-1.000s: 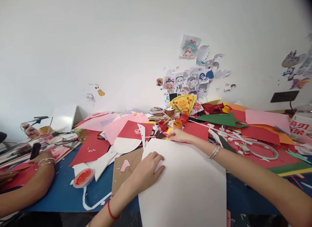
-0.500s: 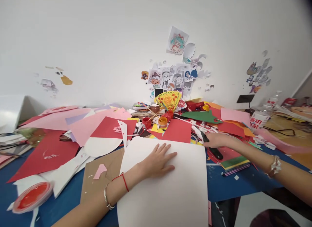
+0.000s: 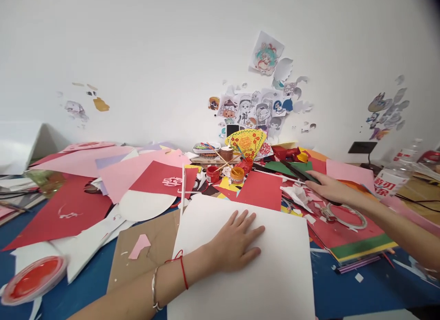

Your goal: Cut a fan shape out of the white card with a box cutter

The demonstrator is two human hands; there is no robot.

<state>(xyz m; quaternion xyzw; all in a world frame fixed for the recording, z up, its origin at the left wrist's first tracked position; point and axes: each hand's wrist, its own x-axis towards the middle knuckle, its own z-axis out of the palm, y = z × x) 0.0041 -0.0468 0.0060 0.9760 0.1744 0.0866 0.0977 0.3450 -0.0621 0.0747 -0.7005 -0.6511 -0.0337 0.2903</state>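
Observation:
A large white sheet of paper (image 3: 275,269) lies in front of me, over the blue tabletop. My left hand (image 3: 237,242) rests flat on it with the fingers spread. To the right, above the clutter, my right hand (image 3: 325,187) is closed around a long, dark green and black tool that looks like a utility knife (image 3: 299,171). Its front end points away and to the left, and the fingers partly cover its body. Beneath that hand lie paper scraps (image 3: 297,196), a clear ring-shaped roll (image 3: 347,215) and a stack of coloured paper (image 3: 364,246).
Red (image 3: 212,174) and orange (image 3: 237,174) paint jars stand behind the sheet, with brushes across them. A yellow decorated fan (image 3: 246,143) leans behind. Brown cardboard (image 3: 137,246) and a tub of red paint (image 3: 32,279) are at left; a bottle (image 3: 392,180) stands at right.
My right hand has lifted the utility knife away from the coloured stack, up and to the right, exposing the clear ring. My left hand stays flat on the sheet. The view has shifted slightly.

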